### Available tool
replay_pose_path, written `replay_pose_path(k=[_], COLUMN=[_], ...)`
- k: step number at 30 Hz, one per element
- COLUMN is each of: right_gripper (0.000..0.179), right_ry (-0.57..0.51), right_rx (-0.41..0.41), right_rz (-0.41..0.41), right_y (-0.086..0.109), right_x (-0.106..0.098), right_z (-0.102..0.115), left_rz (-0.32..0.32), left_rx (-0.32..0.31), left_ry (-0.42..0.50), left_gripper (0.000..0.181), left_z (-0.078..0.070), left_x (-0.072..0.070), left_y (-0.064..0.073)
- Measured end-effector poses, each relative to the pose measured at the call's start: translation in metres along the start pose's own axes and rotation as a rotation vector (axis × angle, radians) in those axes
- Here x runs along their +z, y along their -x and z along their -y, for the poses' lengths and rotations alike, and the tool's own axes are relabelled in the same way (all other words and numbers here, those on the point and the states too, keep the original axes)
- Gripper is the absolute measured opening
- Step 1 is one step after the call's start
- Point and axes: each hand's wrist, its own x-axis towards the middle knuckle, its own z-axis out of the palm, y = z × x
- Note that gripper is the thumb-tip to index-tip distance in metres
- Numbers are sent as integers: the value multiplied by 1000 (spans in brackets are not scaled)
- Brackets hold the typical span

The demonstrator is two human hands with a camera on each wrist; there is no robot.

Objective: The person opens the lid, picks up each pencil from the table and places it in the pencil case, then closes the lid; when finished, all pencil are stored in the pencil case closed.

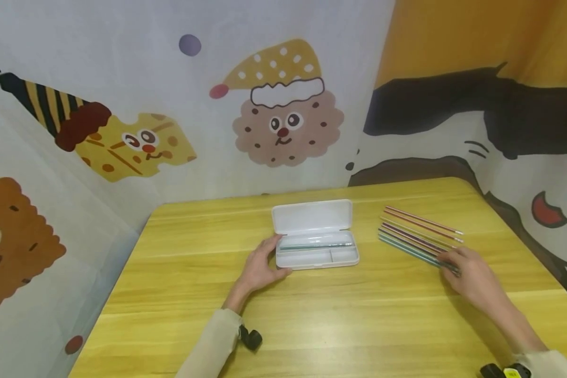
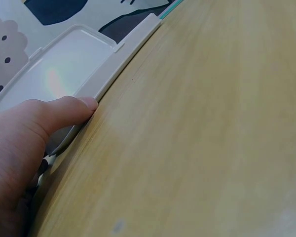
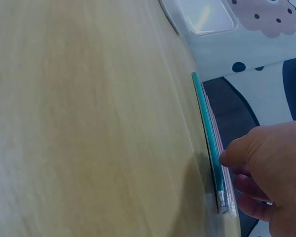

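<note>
A white pencil case (image 1: 304,260) lies on the table with its lid (image 1: 314,216) raised at the back. Inside its rear compartment rests a teal pencil (image 1: 312,246). My left hand (image 1: 260,268) grips the case by its left end, thumb at the front edge and fingers round the back; the left wrist view shows the thumb (image 2: 71,111) against the side. Over at the right, my right hand (image 1: 474,275) is at the eraser ends of a row of pencils, pinching a teal pencil (image 3: 209,140) near its metal end. Its fingers are curled beside the row.
Several other pencils lie slanted side by side, among them a red one (image 1: 422,219) and a purple one (image 1: 408,235). The yellow wood-grain table (image 1: 331,325) meets a cloth backdrop (image 1: 208,178) with cartoon prints along its far edge.
</note>
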Motion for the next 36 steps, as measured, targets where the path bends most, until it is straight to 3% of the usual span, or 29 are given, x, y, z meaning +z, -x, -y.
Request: replay_pose_path(k=[4,11,28,36], right_gripper=[29,32,30,30], right_ry=[6,29,78,62], right_rx=[21,-30,-37,-16], right_rz=[11,-11,1,51], right_y=[2,3,2,0], right_x=[-1,2,4,4], right_z=[1,-2,-2,0], left_rz=[-4,1,1,7], left_rx=[5,-6,-4,-13], left_ry=[0,3,8,7], left_gripper=[87,87,87,87], left_z=[0,0,-2,-3], left_x=[0,0,0,-1], left_y=[0,0,0,1])
